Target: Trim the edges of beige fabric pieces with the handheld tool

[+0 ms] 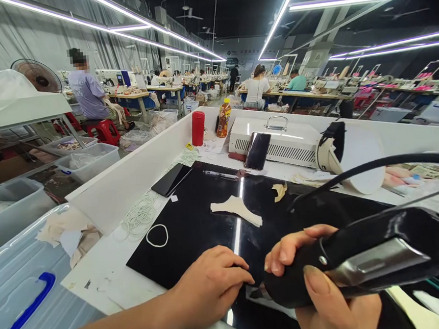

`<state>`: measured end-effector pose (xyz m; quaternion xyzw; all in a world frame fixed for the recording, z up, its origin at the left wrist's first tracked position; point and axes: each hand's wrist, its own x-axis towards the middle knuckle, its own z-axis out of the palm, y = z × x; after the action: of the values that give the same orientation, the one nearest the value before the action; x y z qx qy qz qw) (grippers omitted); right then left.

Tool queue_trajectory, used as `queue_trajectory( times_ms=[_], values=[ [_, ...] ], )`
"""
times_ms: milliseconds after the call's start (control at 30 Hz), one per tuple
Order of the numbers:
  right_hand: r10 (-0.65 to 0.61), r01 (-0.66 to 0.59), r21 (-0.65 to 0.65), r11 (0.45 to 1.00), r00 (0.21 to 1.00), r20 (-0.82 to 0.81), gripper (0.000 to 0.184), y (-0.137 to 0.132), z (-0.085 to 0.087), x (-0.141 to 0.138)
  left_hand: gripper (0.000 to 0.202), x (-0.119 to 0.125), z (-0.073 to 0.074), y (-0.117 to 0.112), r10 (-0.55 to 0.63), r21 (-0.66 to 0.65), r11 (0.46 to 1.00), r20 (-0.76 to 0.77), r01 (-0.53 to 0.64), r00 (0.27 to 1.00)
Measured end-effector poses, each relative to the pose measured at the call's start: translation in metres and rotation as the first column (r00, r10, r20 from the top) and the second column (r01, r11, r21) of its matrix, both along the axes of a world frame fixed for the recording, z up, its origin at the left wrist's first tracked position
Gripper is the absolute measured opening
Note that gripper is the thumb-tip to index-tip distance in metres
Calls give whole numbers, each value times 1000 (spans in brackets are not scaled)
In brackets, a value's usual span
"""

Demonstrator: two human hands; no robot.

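Observation:
My right hand [322, 288] is wrapped round the handle of a black hand tool [369, 256] with a metal plate and a black cable [358, 170] running off to the right. Its tip rests near the front of a glossy black mat [194, 223]. My left hand [210, 283] lies on the mat just left of the tool's tip, fingers curled together; what they press on is hidden. A beige fabric piece [237, 209] lies mid-mat, a smaller scrap [279, 191] beside it, and a white elastic ring [157, 236] at the left.
A white control box [279, 141] with a phone [258, 151] leaning on it stands at the back, beside a red cup [198, 128] and a drink bottle [223, 118]. Another phone [170, 180] lies left. Clear bins [26, 284] sit left. Other workers sit at distant tables.

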<state>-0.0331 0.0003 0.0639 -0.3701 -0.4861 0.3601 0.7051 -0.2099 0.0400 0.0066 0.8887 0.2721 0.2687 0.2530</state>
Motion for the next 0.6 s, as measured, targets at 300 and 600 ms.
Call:
queue_trajectory(
  times_ms=[300, 600],
  values=[
    [-395, 401, -81, 912, 915, 86, 44, -8, 37, 30, 29, -2, 4, -3, -130, 80, 988, -42, 133, 991],
    [-466, 474, -80, 877, 879, 99, 58, -4, 29, 27, 47, 27, 17, 42, -430, -63, 902, -54, 427, 901]
  ],
)
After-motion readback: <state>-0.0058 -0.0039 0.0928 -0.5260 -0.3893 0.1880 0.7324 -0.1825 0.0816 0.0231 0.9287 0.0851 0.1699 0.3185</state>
